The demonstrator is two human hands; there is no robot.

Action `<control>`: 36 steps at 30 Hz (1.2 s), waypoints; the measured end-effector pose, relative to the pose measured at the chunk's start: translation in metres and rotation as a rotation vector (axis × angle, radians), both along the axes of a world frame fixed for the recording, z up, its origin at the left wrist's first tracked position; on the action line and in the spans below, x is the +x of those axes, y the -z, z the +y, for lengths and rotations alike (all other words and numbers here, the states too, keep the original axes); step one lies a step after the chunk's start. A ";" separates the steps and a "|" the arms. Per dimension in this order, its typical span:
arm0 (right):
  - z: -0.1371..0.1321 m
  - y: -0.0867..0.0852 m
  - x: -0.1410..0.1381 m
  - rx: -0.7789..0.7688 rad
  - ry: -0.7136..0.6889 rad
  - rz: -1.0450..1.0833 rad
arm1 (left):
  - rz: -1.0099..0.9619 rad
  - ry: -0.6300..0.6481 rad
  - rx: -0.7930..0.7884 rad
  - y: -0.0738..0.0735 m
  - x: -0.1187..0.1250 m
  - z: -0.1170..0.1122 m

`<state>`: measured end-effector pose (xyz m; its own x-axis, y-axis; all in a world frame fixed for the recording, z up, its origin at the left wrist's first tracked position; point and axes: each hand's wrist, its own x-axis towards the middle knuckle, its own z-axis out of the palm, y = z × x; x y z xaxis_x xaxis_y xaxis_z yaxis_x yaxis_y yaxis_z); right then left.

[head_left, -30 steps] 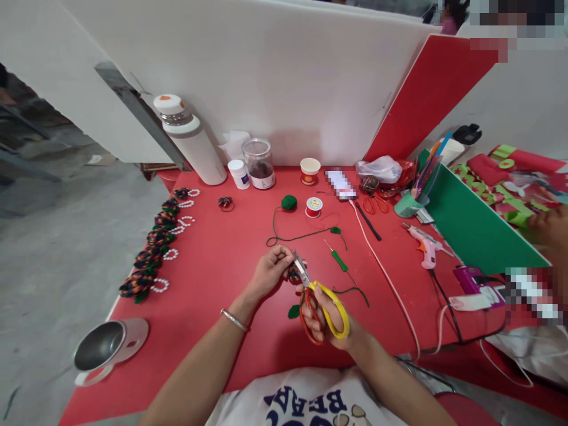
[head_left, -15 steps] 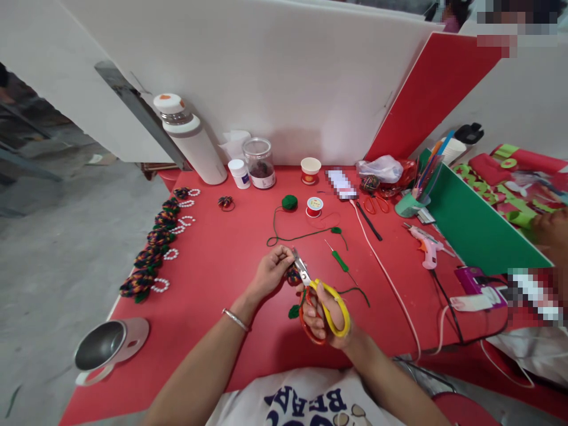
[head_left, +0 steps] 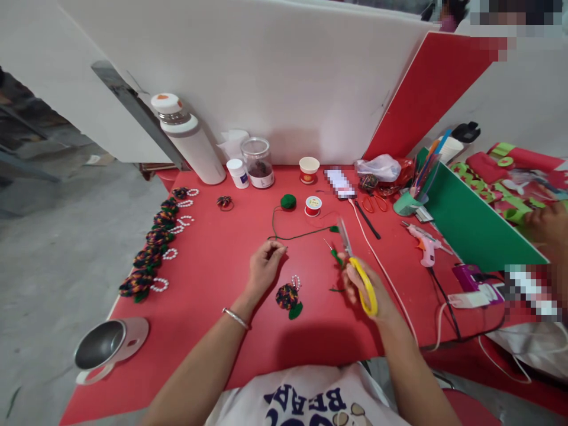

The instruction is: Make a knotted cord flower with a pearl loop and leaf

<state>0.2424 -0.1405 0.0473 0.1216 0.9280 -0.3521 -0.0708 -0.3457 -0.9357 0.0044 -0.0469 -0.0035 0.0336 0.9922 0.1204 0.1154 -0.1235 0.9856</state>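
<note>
My right hand [head_left: 360, 288] grips a pair of scissors [head_left: 364, 289] by the yellow handle, blades pointing up and away. My left hand [head_left: 266, 263] is closed in a pinch over the table; whatever small thing is at its fingertips is too fine to make out. Below and between both hands, a round multicoloured crocheted piece [head_left: 286, 297] lies on the red table, with a green leaf [head_left: 296, 311] and a white bead loop [head_left: 296, 282]. A green-handled crochet hook [head_left: 336, 257] lies partly behind my right hand. Green yarn [head_left: 302, 237] trails from a green ball [head_left: 288, 202].
Similar crocheted pieces [head_left: 148, 258] line the left edge, above a mug [head_left: 128, 337]. A thread spool [head_left: 313, 206], paper cup [head_left: 309, 170], jar [head_left: 261, 176] and tall flask [head_left: 199, 151] stand farther back. On the right are a phone [head_left: 339, 183], cable [head_left: 386, 272] and pink glue gun [head_left: 426, 245].
My right hand has moved right with the scissors, away from my left hand. The crocheted piece now lies free on the table. My left hand has shifted slightly left, still pinched.
</note>
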 end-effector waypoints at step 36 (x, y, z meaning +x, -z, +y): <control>0.057 0.026 -0.050 0.240 -0.491 -0.120 | -0.374 0.326 -0.587 -0.022 -0.008 -0.042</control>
<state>0.1923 -0.0830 0.0209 -0.3186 0.9384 -0.1340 0.1568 -0.0872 -0.9838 -0.0039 -0.0891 0.0181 0.3964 0.8436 -0.3621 -0.1914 0.4617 0.8662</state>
